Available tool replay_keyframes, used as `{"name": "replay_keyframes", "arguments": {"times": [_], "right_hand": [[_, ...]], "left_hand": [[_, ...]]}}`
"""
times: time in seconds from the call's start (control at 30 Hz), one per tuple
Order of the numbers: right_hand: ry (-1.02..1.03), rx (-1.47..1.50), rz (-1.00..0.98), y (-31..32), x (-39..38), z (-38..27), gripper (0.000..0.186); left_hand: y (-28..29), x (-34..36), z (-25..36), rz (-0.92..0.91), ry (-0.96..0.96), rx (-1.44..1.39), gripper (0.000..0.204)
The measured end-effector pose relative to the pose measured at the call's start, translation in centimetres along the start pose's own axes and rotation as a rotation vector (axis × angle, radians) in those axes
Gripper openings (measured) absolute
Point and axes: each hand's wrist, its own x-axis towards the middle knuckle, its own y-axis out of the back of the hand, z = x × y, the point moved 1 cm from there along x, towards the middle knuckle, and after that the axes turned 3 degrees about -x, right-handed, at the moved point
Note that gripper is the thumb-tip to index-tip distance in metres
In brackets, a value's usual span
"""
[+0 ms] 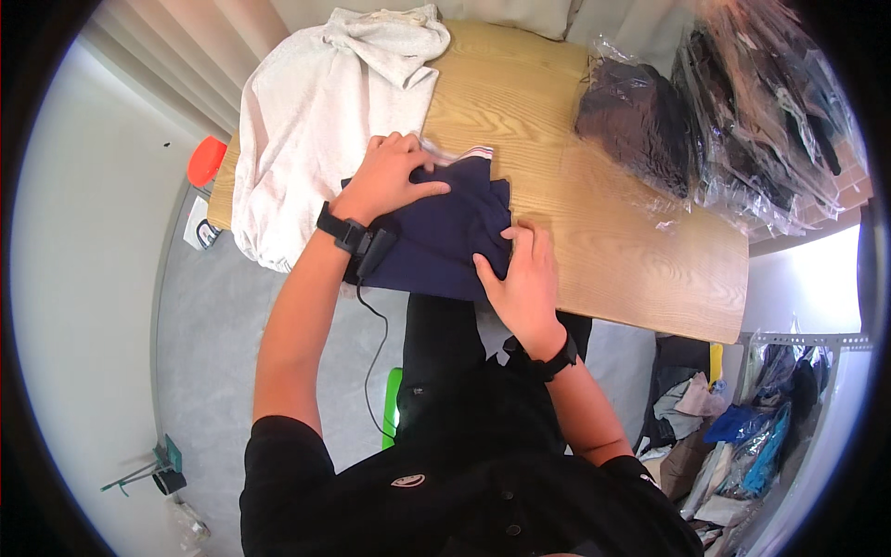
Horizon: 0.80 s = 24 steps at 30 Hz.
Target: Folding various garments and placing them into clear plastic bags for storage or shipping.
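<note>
A navy blue garment point(436, 237) with a striped band at its far corner lies folded at the near edge of the table. My left hand point(394, 176) rests on its far left part, fingers bent and the thumb stretched apart over the cloth. At the right side of the garment is my right hand point(522, 278), thumb and fingers spread and touching the fabric edge. What lies beneath the fingertips is partly hidden. Left of the navy cloth, a light grey garment point(306, 139) is spread over the table, reaching the near edge.
Clear plastic bags with dark clothing point(631, 125) are piled on the far right of the wooden table point(631, 269). A shelf point(798, 340) with bagged clothes stands at lower right. A red-orange round object point(206, 161) sits beyond the table's left edge. A cable point(376, 371) hangs from my left wrist.
</note>
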Motion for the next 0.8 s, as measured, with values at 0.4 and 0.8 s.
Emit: {"name": "replay_keyframes", "arguments": {"times": [0.4,0.8], "right_hand": [[-0.148,0.132,-0.269,-0.5,3.1,0.2,0.060],[-0.376,0.789,0.103,-1.3,4.2,4.7,0.042]], "left_hand": [[0.7,0.7,0.4,0.118,0.198,-0.163,0.037],[-1.3,4.7,2.8,-0.102,0.205,-0.515,0.027]]}}
